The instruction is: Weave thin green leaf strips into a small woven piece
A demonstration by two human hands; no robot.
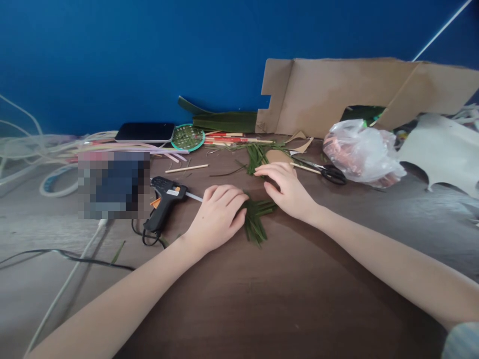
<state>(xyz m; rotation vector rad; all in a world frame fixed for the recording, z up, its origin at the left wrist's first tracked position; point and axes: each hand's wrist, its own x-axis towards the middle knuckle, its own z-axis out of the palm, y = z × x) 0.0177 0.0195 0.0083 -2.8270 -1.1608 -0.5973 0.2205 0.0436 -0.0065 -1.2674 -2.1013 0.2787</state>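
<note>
Bare forearms (374, 255), pale grey-blue right sleeve (462, 341)

Tbl (269, 294) front open, leaf strips (256, 220) blkg mid, glue gun (167, 191) L

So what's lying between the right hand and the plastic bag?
In the head view, black-handled scissors and a pale wooden stick lie between the right hand and the plastic bag.

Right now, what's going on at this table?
A person's left hand is at the front bunch of green strips; whether it grips them is hidden. The right hand is open, near the back bunch. The glue gun lies left of the left hand, and the scissors lie right of the right hand. Neither tool is held.
</note>
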